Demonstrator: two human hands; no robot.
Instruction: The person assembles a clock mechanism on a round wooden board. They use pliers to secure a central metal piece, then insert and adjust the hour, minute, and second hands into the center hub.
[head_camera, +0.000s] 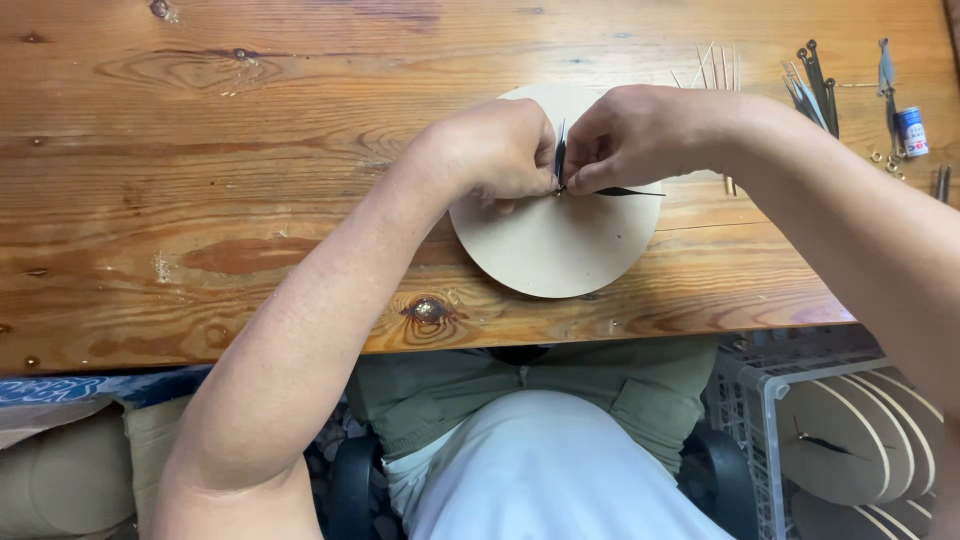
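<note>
Pinching black clock hands (561, 160) at centre of round disc (560, 245), left hand (495, 150) and right hand (635, 135) fingers closed, disc overhanging lower surface (200, 200) edge, bare wood frame left, spare hands (815, 85) upper right.

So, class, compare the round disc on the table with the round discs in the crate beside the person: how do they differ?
The disc on the table lies flat on the wooden table; the discs in the crate stand on edge in a grey crate. The table disc is single and under both hands, left hand and right hand; the crate discs are several and untouched. All are round, pale tan, with dark clock hands.
</note>
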